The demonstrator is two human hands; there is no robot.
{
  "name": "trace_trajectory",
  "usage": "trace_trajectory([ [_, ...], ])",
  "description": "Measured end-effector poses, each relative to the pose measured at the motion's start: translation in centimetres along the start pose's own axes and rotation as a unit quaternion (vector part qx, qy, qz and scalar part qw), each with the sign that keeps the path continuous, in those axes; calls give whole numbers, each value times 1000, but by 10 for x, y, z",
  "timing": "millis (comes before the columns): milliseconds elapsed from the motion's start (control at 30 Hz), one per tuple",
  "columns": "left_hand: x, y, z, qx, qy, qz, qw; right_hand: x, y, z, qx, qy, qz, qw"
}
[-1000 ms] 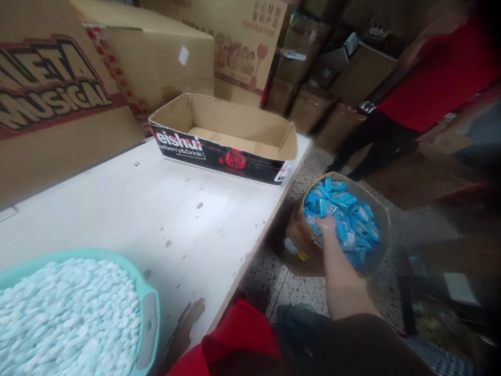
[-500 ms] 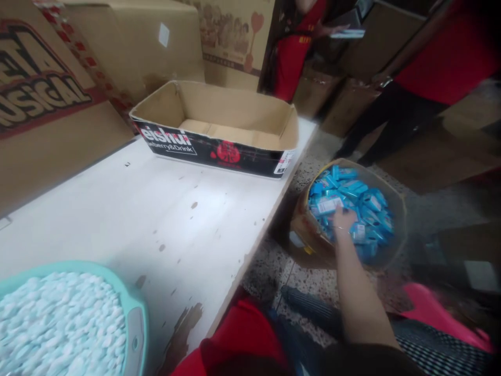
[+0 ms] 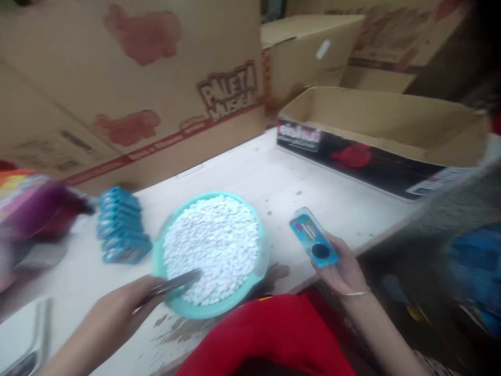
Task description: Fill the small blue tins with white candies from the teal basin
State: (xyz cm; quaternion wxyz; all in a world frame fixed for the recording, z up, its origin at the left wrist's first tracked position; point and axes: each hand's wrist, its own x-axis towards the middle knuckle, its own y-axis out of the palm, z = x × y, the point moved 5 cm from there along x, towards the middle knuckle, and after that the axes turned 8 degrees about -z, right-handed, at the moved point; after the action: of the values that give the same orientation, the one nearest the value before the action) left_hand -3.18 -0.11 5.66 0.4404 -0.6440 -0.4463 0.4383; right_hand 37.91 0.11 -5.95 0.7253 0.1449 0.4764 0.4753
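My right hand [image 3: 344,269] is closed around the lower end of a small blue pack [image 3: 313,235] with a dark round spot and a clear edge, above the white table. My left hand [image 3: 135,303] grips a slim dark utensil [image 3: 178,284], whose kind is blurred. The utensil's tip reaches over the near left part of a turquoise basin [image 3: 263,256]. Small white, pill-like pieces [image 3: 215,240] fill the basin. Left of it, several blue packs [image 3: 123,224] stand in a row on the table.
A low, open cardboard tray [image 3: 364,159] stands at the back right. Large cardboard boxes [image 3: 188,68] line the table's back. Purple, colourful packaging [image 3: 39,203] lies at the left, blurred. Beyond the table's right edge, a container of blue packs [image 3: 477,271] sits lower down.
My view has swung left. My right hand has come up from the container of blue packs and is over the table with one pack. My left hand has come into view with the utensil.
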Motion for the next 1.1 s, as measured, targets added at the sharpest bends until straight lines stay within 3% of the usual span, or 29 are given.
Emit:
trace_trajectory([
  [100,10,25,-11,-10,7,35,999,-26,36,-32,-37,108,105,988],
  [133,18,35,-18,-18,4,23,1000,-35,45,-39,-56,142,149,977],
  [233,38,59,-37,-58,-19,-4,998,-60,65,-53,-130,212,300,921],
  [400,47,65,-36,-113,-37,-15,993,-78,93,-45,-298,84,526,792],
  [533,49,65,-34,-159,-44,-16,986,-90,117,-35,-302,45,613,729],
  [667,54,70,-41,-180,-36,-23,983,-94,128,-39,-354,-19,589,726],
  [733,54,68,-40,-206,-33,-27,978,-88,123,-43,-359,-39,522,772],
  [800,52,60,-34,-243,-30,-36,969,-75,110,-44,-358,-59,416,834],
  [867,47,47,-25,-274,-20,-48,960,-62,97,-38,-372,-108,305,870],
  [900,45,38,-21,-281,-13,-55,958,-57,94,-33,-393,-139,267,869],
  [967,41,19,-13,-278,7,-64,958,-51,96,-22,-453,-212,221,837],
  [1100,35,-28,-8,-250,51,-84,963,-50,123,-8,-579,-334,221,710],
])
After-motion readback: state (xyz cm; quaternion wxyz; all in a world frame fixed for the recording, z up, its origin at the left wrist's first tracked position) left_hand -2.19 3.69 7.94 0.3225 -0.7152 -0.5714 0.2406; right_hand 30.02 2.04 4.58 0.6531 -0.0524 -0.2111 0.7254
